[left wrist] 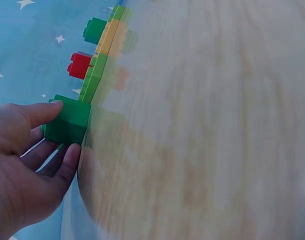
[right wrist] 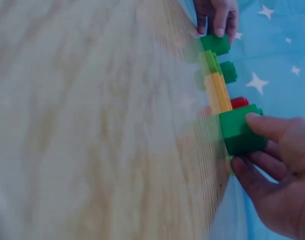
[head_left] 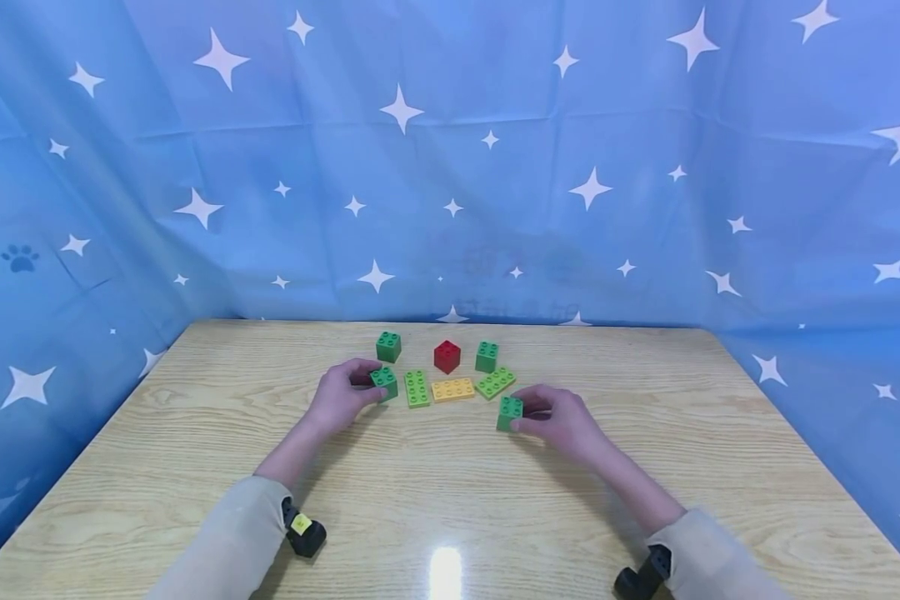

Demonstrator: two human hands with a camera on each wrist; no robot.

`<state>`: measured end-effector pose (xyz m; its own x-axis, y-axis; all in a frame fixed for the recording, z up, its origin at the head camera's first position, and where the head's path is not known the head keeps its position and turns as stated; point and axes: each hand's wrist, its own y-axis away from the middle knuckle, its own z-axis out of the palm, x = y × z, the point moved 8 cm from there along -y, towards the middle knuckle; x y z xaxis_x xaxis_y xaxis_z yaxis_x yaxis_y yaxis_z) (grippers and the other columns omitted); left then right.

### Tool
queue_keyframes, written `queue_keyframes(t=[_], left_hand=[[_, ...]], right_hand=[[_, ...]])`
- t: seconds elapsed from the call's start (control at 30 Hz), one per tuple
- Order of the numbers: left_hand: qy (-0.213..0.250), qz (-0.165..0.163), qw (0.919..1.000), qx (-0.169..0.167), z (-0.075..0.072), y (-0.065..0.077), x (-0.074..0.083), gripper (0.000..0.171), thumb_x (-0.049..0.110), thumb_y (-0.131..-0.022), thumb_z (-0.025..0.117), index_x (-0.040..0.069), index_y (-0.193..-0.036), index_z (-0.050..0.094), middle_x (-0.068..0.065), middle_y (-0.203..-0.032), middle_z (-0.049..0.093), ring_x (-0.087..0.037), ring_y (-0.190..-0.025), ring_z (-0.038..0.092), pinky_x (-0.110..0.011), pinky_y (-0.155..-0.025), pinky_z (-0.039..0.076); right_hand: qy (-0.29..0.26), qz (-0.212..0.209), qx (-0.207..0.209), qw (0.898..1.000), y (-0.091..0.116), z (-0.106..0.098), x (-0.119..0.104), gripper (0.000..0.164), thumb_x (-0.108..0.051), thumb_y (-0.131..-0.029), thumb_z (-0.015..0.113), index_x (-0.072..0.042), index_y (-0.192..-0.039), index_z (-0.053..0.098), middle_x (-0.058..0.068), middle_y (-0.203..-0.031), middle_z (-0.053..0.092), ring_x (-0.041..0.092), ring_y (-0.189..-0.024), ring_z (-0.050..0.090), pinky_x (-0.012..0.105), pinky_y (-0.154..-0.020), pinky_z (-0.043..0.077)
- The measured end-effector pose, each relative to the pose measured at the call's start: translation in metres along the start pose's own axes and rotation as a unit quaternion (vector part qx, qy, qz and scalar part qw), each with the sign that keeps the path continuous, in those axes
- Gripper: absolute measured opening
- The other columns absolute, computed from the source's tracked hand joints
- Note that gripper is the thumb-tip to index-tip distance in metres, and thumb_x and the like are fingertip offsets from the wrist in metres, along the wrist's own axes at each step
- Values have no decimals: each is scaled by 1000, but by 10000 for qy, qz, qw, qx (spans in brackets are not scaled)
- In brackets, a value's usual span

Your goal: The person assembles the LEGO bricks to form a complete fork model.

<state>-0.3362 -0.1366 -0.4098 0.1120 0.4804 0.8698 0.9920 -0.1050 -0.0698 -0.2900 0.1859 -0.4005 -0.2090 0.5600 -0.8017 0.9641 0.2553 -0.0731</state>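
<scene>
In the head view, my left hand (head_left: 341,396) pinches a dark green toy brick (head_left: 384,383) at the left end of a group of bricks. The left wrist view shows the thumb on one side of that green brick (left wrist: 67,122) and a fingertip low on it, close to the tabletop. Over on the right, my right hand (head_left: 562,421) grips another dark green brick (head_left: 510,413) between thumb and fingers. A light green brick (head_left: 416,389), a yellow brick (head_left: 453,390) and a second light green brick (head_left: 496,382) lie between the hands, studs up.
Behind them stand a green brick (head_left: 388,347), a red brick (head_left: 447,357) and one more green brick (head_left: 487,357). The wooden table (head_left: 435,483) ends at a blue curtain (head_left: 450,167) with white stars. Each wrist carries a small black camera.
</scene>
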Motion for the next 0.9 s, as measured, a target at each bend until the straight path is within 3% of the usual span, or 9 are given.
queue_keyframes(t=[0.27,0.6,0.9], left_hand=[[-86,-10,10000,12,-2,2,0,41,3,-92,74,-3,-132,63,-19,-118,68,-34,-113,64,-47,-96,53],[83,41,9999,-86,-3,8,2,39,0,-92,72,-4,-130,63,-20,-119,69,-36,-114,64,-44,-94,55],[11,-10,10000,-79,-7,18,8,40,4,-93,72,-1,-132,64,-18,-123,68,-36,-120,62,-46,-97,54]], right_hand=[[-39,-12,-300,9995,-1,17,-7,36,-13,-90,79,-4,-124,70,5,-111,72,25,-107,68,40,-94,56],[-255,-500,-794,9953,2,35,-24,39,-8,-90,79,4,-125,68,12,-115,71,30,-109,67,35,-91,57],[-238,-528,-1079,9925,1,50,-30,38,-11,-89,81,0,-124,69,6,-111,71,24,-104,67,35,-91,57]])
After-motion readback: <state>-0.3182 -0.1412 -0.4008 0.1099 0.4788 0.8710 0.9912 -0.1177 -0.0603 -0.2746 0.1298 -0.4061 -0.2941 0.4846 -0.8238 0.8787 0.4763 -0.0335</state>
